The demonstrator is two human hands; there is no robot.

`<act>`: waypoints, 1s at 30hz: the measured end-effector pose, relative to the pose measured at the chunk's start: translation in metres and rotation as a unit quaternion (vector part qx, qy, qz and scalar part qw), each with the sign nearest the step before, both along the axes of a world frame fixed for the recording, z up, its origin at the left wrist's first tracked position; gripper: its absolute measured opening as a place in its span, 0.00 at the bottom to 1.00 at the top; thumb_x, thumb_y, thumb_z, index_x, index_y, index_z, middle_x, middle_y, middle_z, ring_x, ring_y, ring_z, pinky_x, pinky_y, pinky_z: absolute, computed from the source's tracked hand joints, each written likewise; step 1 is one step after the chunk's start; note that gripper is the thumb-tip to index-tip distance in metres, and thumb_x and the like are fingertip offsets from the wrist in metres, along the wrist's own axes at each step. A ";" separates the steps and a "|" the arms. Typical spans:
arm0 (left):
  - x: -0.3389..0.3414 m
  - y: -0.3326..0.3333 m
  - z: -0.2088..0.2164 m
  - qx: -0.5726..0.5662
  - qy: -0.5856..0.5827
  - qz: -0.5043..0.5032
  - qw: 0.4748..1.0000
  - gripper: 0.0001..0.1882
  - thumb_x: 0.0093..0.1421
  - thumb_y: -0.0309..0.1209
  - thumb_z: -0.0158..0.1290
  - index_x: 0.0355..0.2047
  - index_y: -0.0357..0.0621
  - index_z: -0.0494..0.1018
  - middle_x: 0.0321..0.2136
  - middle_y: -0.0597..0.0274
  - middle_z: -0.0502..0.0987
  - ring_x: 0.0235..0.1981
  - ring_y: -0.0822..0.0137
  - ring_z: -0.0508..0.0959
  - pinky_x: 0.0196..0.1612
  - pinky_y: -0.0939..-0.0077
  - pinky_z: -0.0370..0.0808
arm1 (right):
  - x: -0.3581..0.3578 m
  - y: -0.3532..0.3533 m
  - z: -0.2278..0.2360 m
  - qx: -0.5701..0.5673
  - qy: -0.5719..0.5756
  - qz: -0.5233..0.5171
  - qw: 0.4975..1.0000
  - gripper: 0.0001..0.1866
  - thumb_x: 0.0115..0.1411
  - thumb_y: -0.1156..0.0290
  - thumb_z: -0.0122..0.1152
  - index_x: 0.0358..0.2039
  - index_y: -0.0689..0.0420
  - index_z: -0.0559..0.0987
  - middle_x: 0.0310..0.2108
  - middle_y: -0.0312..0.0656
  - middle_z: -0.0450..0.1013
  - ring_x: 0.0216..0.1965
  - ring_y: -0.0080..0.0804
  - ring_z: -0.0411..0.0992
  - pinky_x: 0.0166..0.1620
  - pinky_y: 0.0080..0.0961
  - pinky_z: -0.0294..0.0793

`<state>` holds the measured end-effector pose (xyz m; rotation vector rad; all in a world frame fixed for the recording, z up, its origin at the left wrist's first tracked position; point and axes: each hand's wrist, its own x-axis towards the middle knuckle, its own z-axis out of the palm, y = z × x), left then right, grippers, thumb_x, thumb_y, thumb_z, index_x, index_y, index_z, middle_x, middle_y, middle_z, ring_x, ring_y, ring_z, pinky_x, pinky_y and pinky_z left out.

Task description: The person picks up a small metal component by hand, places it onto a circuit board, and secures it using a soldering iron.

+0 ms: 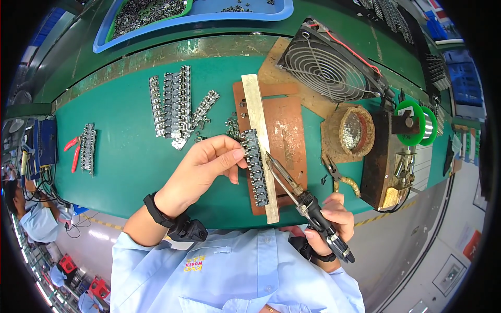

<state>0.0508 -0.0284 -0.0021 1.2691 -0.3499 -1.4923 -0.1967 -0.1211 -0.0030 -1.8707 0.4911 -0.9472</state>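
My left hand (211, 159) is closed, with thumb and fingertips pinched at the left edge of a dark circuit board strip (257, 177). Any small part between those fingertips is hidden. The strip lies along a pale metal bar (254, 101) on a reddish-brown work plate (287, 125). My right hand (334, 221) grips the black handle of a soldering iron (313, 211) with a thin tube running beside its barrel. The iron's tip points up and left, close to the strip's right edge. Small loose metal parts (233, 125) lie by the plate's upper left.
More board strips (175, 104) lie left of the plate; another strip (88, 148) sits beside red-handled pliers (76, 156). On the right are a fan (329, 62), a round pot (357, 130), yellow-handled cutters (339, 175) and a green solder spool (409, 122). A blue tray (209, 20) stands behind.
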 end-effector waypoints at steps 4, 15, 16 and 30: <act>-0.001 0.000 -0.001 -0.013 -0.014 0.000 1.000 0.08 0.60 0.32 0.47 0.33 0.40 0.69 0.27 0.64 0.73 0.25 0.75 0.72 0.31 0.82 0.70 | 0.000 -0.001 0.001 -0.010 0.007 0.006 1.000 0.23 0.37 0.69 0.73 0.33 0.58 0.71 0.17 0.35 0.71 0.17 0.25 0.65 0.32 0.28 0.62; 0.000 0.001 0.001 -0.019 -0.015 -0.005 1.000 0.07 0.60 0.31 0.47 0.33 0.40 0.69 0.28 0.64 0.73 0.26 0.75 0.71 0.34 0.82 0.70 | 0.006 -0.003 0.002 -0.009 0.006 0.019 1.000 0.24 0.36 0.70 0.73 0.34 0.58 0.71 0.16 0.35 0.70 0.17 0.25 0.65 0.32 0.27 0.62; 0.000 0.001 0.001 -0.017 -0.004 -0.004 1.000 0.07 0.61 0.31 0.46 0.33 0.40 0.69 0.28 0.64 0.73 0.26 0.75 0.71 0.34 0.81 0.70 | 0.006 -0.003 0.002 -0.009 0.008 0.021 1.000 0.24 0.36 0.70 0.73 0.34 0.58 0.71 0.16 0.35 0.70 0.17 0.25 0.65 0.32 0.27 0.62; -0.003 0.004 -0.001 -0.028 -0.010 0.014 0.999 0.07 0.60 0.31 0.47 0.33 0.40 0.68 0.29 0.63 0.73 0.26 0.75 0.71 0.35 0.80 0.70 | 0.011 -0.002 0.003 -0.005 0.020 0.038 0.999 0.23 0.37 0.69 0.72 0.34 0.57 0.70 0.17 0.34 0.69 0.18 0.25 0.64 0.33 0.29 0.61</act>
